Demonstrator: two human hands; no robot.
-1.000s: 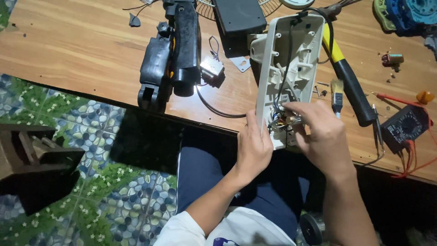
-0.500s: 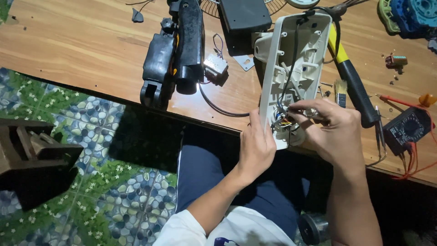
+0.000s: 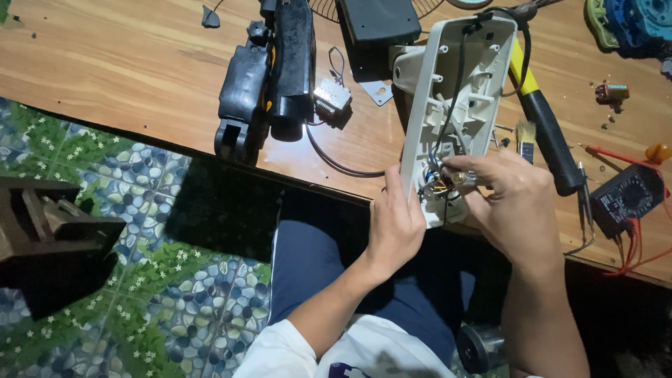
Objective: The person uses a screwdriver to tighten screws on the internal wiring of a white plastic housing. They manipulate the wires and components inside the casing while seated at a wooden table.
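Left hand (image 3: 395,227) clamped on the white housing (image 3: 455,91) at the desk's near edge, long axis pointing away; right hand (image 3: 514,206) pinching wires (image 3: 437,183) inside its near end.

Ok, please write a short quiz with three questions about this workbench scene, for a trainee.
1. True or false: the left hand holds the edge of the open white plastic housing.
2. Where do the right hand's fingertips work? A) at the coloured wires inside the housing B) on the black multimeter
3. Fill in: the hammer with the yellow and black handle lies on the wooden ____.

Key: 1 true; 2 A; 3 table.
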